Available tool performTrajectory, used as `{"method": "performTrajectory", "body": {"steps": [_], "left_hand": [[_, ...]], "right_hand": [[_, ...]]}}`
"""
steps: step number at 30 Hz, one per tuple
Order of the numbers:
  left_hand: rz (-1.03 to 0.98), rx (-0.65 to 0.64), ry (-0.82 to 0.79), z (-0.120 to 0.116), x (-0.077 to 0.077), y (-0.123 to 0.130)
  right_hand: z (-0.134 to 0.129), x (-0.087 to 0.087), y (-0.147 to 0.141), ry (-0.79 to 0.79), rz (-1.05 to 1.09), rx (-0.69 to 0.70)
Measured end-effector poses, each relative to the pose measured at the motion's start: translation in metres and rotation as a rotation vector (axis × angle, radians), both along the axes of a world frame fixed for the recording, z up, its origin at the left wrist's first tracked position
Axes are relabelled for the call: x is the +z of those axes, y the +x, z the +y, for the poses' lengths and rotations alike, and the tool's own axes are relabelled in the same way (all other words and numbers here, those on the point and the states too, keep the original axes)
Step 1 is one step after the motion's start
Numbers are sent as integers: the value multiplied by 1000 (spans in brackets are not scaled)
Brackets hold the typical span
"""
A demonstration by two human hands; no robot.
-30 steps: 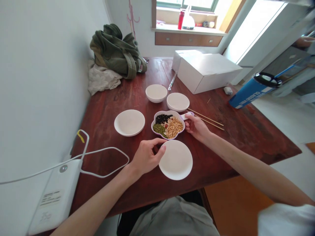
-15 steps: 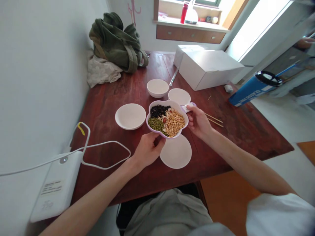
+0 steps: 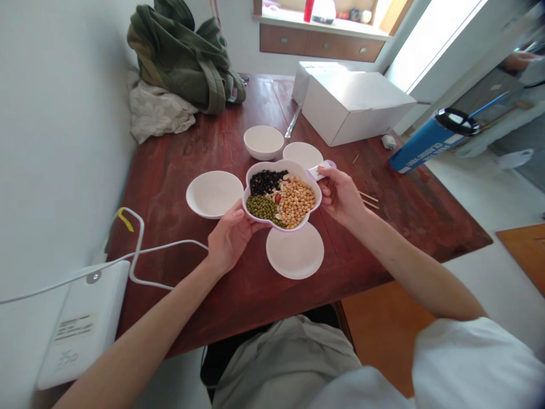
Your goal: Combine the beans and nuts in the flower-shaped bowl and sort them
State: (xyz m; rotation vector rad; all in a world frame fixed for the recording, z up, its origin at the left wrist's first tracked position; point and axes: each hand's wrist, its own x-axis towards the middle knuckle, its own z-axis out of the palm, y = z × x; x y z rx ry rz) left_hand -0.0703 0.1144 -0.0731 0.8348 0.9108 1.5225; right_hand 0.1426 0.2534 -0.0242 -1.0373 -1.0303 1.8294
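Scalloped dish: the white dish with a lilac rim [image 3: 293,167] is at the middle of the scene, carried by both hands; it appears to be raised above the dark red table [image 3: 357,250], its outline overlapping the bowls around it.
Left hand [image 3: 232,236]: thumb at the dish's near left rim, fingers reaching beneath; they are parted only by the dish's edge, though the underside contact is hidden.
Right hand [image 3: 343,196]: thumb on top of the short handle [image 3: 316,172], fingers curled under it in a snug hold.
Contents: black beans [image 3: 266,182] lie far left, green beans [image 3: 260,208] near left, yellow beans [image 3: 298,199] right, with peanuts [image 3: 277,198] showing between them.
Bowls: a left bowl [image 3: 215,193], a far bowl [image 3: 263,145], a far-right bowl [image 3: 303,153] partly behind the dish, and a near bowl [image 3: 295,253] partly under its outline.
Done so far: the dish is in hand and seems off the table, by my judgement.
Left undone: every bean in sight is in the dish; the bowls show only white inner surfaces.
Chopsticks [image 3: 370,197]: two lie on the table beyond the right wrist, partly hidden and untouched.
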Motion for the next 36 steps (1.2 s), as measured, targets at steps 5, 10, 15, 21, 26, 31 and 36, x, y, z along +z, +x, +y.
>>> {"method": "performTrajectory", "body": {"steps": [5, 10, 15, 21, 26, 31, 36], "left_hand": [[-1, 47, -26, 2, -7, -3], [-79, 38, -50, 0, -2, -5], [-146, 13, -105, -3, 5, 0], [-254, 187, -140, -2, 8, 1], [-266, 246, -106, -2, 7, -1], [-285, 261, -115, -2, 3, 0], [-291, 347, -142, -2, 2, -1]], "right_hand": [[-9, -7, -3, -17, 39, 38], [-18, -10, 0, -25, 63, 75], [-26, -13, 12, 115, 35, 165], [19, -41, 102, 782, -744, 52], [59, -79, 196, 963, -1481, -44], [53, -98, 208, 1001, -1521, -75], [48, -97, 195, 1063, -1457, -66]]}}
